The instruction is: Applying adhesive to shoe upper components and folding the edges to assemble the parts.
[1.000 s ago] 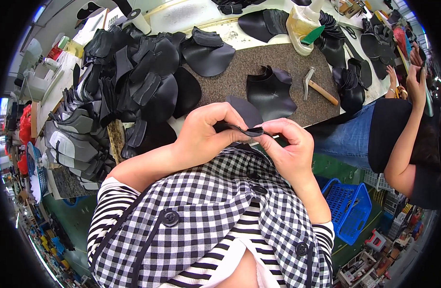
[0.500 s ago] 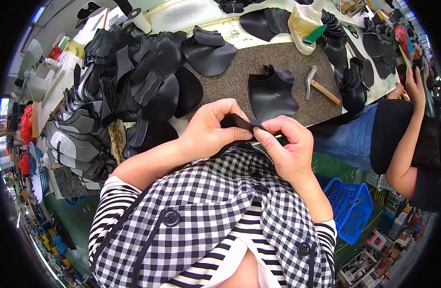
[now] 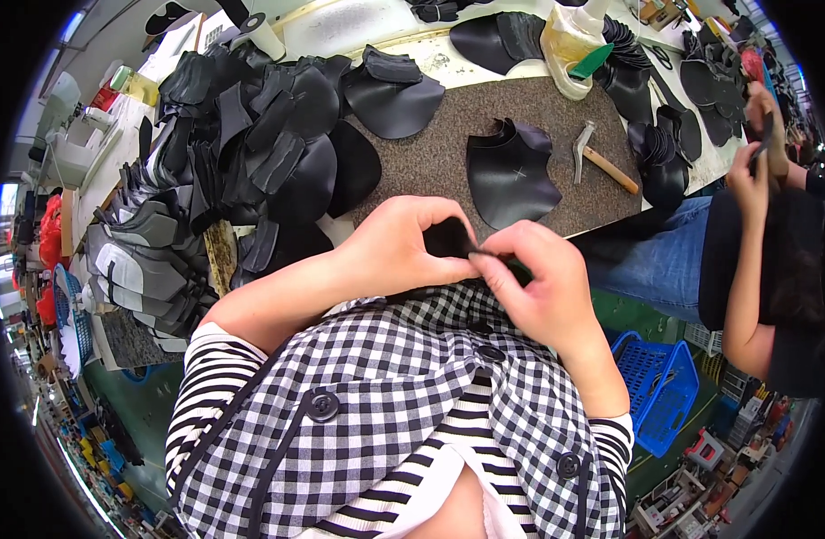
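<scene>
Close to my chest, a small black leather-like piece (image 3: 446,237) is pinched between both hands, mostly hidden by the fingers. My left hand (image 3: 399,244) grips it with thumb and fingers curled round its left side. On its right edge, my right hand (image 3: 538,269) is closed, thumb against the fingers. Beyond the hands, a shaped black leather-like piece (image 3: 513,175) with a pale cross mark lies on the brown speckled board (image 3: 412,166). A hammer with a metal head and wooden handle (image 3: 607,171) rests to its right.
Stacked black pieces (image 3: 286,135) and grey-black pieces (image 3: 147,260) crowd the left. A pale plastic container (image 3: 569,49) with a green-handled tool (image 3: 592,61) stands at the back. On the right a co-worker's arm (image 3: 746,242) holds something dark; a blue basket (image 3: 659,395) sits on the floor.
Both hands have shifted slightly with the black piece, and the left hand's fingers arch more widely round it. The co-worker's arms have moved. Board, hammer and marked piece stay in place.
</scene>
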Motion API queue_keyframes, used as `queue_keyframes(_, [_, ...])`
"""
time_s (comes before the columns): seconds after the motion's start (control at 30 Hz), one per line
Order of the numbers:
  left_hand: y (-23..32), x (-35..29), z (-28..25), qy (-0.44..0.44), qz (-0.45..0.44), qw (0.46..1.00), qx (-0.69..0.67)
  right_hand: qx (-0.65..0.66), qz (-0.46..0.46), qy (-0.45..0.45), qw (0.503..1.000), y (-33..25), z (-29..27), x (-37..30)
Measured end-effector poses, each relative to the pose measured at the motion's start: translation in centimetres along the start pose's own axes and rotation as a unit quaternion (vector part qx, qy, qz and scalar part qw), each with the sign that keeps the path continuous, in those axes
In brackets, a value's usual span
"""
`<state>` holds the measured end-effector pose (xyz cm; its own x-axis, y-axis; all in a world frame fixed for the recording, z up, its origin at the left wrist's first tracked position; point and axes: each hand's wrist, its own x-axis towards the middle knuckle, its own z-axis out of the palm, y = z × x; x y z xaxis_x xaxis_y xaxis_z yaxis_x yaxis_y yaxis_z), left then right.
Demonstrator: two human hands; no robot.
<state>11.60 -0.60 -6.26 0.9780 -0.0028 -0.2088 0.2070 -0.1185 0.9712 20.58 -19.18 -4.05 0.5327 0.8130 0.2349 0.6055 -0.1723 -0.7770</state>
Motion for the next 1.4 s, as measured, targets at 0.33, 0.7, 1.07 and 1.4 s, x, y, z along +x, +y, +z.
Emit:
queue_keyframes(0.33, [0.0, -1.9, -2.2, 0.041, 0.443, 0.811, 0.38, -0.07, -0.199, 0.077, 0.974, 0.9, -0.5, -2.6])
queue_keyframes(0.7, [1.1, -1.7, -1.4, -0.041, 0.569, 0.738, 0.361, -0.014, -0.199, -0.037, 0.979, -0.5, -0.5, -2.0])
queue_keyframes(1.07, [0.6, -2.7, -4.2, -0.034, 0.589, 0.713, 0.379, 0.302, 0.085, -0.02, 0.949, 3.7, 1.5, -3.1])
queue_keyframes(1.4, [-0.9, -1.3, -0.3, 0.156, 0.284, 0.857, 0.4, 0.4, 0.172, 0.15, 0.888, 3.8, 3.2, 0.3])
